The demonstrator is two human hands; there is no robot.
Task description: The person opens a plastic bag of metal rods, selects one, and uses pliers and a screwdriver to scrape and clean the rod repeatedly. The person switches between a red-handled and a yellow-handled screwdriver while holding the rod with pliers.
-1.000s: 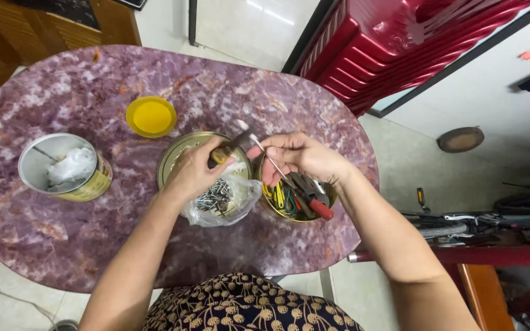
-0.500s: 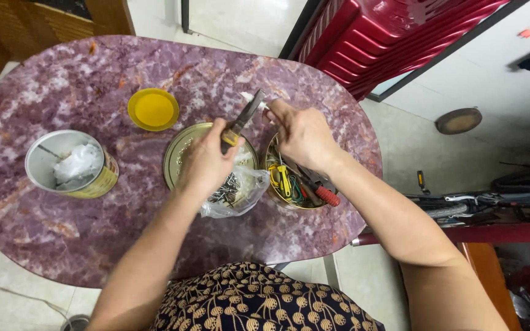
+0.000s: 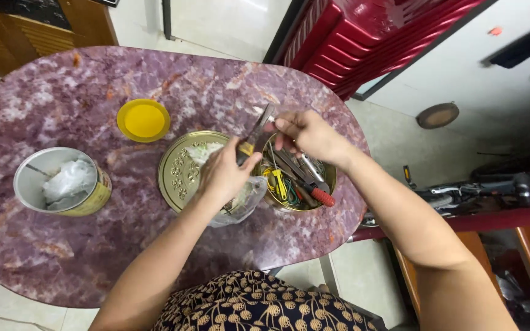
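1. My left grip (image 3: 223,173) is closed around the yellow handle of a metal tool (image 3: 256,130).
2. My right grip (image 3: 305,132) pinches its upper end.
3. Just below sits the open tool tin (image 3: 326,187); the gold lid (image 3: 176,168) lies left.
4. Bare desk (image 3: 62,86) spreads beyond; its edge runs close right.

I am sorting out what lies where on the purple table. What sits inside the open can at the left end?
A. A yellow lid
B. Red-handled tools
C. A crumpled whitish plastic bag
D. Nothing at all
C. The open can holds a crumpled whitish plastic bag; the yellow lid lies apart on the table, and the red-handled tools are in the round tin by the right hand.
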